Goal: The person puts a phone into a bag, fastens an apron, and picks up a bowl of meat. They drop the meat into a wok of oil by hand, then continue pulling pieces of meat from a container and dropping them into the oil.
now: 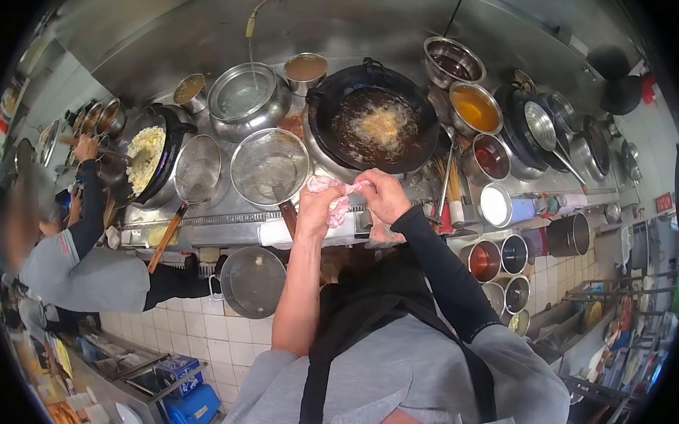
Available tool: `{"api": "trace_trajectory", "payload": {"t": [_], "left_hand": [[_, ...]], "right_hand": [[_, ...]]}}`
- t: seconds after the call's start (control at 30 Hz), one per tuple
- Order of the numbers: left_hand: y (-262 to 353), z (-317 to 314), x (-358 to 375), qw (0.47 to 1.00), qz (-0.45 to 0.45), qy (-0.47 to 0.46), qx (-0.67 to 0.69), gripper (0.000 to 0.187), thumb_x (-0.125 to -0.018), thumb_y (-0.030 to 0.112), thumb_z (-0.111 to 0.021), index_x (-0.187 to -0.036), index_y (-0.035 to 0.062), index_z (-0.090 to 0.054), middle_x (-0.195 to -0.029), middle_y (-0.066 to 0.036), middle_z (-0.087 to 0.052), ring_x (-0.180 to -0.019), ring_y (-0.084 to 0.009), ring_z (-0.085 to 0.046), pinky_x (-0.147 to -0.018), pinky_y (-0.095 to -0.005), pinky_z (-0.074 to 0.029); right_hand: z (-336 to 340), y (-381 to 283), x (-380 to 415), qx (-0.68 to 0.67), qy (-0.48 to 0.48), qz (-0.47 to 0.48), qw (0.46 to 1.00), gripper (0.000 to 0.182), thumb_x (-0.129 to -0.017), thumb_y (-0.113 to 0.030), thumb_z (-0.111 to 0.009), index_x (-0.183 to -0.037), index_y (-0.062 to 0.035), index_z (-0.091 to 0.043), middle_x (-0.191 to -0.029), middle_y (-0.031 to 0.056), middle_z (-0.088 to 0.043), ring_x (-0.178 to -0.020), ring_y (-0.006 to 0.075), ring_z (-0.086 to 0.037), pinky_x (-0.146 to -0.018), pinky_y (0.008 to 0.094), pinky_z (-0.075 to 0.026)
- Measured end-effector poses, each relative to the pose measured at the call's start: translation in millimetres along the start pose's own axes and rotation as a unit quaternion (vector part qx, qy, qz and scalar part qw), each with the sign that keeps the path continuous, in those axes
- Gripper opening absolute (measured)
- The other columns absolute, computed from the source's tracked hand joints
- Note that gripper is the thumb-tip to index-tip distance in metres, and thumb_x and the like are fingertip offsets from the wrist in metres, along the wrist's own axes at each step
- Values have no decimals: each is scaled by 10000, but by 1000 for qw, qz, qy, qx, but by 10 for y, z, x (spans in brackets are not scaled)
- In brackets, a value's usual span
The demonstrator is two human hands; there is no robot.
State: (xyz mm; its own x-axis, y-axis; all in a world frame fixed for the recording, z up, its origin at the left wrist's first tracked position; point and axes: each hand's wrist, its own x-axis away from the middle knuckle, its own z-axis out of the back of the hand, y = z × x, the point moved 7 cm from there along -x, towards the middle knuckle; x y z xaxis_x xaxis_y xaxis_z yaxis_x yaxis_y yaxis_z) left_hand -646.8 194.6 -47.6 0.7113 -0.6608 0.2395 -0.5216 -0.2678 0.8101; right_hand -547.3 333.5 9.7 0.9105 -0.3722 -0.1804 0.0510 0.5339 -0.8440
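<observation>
blk wok point(424, 110), pink/wht meat point(339, 210), gry shirt point(376, 366)

A busy restaurant kitchen, shown by large woks point(336, 129) of bubbling oil and food, steel pots point(278, 108), strainers point(270, 167) and a metal counter point(238, 233).

The raw meat point(339, 213) is pale pink marbled with white, soft and irregular, bunched in the left hand point(319, 207) with a lump bulging above and another hanging below; a narrow strip stretches across to the fingers of the right hand point(387, 200). It is held up just beside the near rim of the wok point(342, 153), where golden food point(380, 127) lies amid pale bubbles in dark oil.
</observation>
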Motion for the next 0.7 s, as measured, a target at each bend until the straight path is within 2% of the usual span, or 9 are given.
{"api": "trace_trajectory", "payload": {"t": [0.17, 0.27, 0.37, 0.47, 0.53, 0.67, 0.7], "left_hand": [[-132, -38, 2, 999, 24, -14, 34, 97, -854, -32, -717, -945, -6, -695, -798, -72, -695, -600, -136, -651, -517, -266, -509], [-191, -68, -18, 997, 54, -42, 27, 111, -864, -8, -718, -972, -19, -696, -805, -86, -702, -595, -142, -655, -518, -267, -515], [-217, -98, -9, 995, 73, -64, 30, 159, -881, 17, -722, -1028, -39, -702, -844, -110, -725, -621, -146, -676, -530, -269, -527], [-94, -173, 46, 991, 88, -83, 50, 204, -905, 36, -733, -1089, -47, -704, -914, -126, -747, -694, -142, -706, -561, -270, -549], [43, -333, 143, 991, 83, -80, 74, 229, -912, 30, -744, -1124, -47, -705, -962, -133, -754, -750, -137, -722, -589, -267, -564], [-41, -229, 41, 998, 26, -52, 16, 191, -885, -33, -759, -1060, -14, -685, -972, -115, -746, -811, -141, -726, -638, -272, -578], [-47, -196, 13, 999, 12, -48, 12, 200, -873, -52, -760, -1048, -6, -675, -963, -112, -744, -810, -146, -725, -644, -275, -579]], "right_hand": [[83, 78, 146, 57, 87, 16, 994, 137, -937, -40, -601, -1037, 5, -683, -993, 208, -678, -923, 422, -664, -829, 466, -526], [174, 127, 120, 44, 150, 13, 988, 140, -934, -35, -597, -1044, 13, -669, -911, 125, -675, -816, 241, -681, -753, 364, -543], [111, 209, 123, -104, 89, -142, 980, 135, -940, -47, -597, -1042, 16, -658, -885, 178, -700, -822, 305, -696, -762, 424, -535], [92, 212, 125, -173, 35, -210, 962, 136, -938, -50, -608, -1044, 24, -652, -846, 159, -705, -780, 244, -689, -729, 405, -533], [78, 55, 99, -103, 33, -139, 984, 139, -929, -48, -614, -1042, 23, -654, -877, 178, -704, -814, 293, -695, -753, 423, -536], [-26, -170, 48, 88, 81, 35, 992, 136, -904, -34, -614, -1022, 21, -655, -939, 226, -690, -901, 412, -677, -806, 475, -532], [-44, -163, 50, 92, 77, 35, 992, 135, -900, -35, -611, -1016, 20, -654, -948, 235, -684, -918, 433, -664, -816, 489, -527]]}}
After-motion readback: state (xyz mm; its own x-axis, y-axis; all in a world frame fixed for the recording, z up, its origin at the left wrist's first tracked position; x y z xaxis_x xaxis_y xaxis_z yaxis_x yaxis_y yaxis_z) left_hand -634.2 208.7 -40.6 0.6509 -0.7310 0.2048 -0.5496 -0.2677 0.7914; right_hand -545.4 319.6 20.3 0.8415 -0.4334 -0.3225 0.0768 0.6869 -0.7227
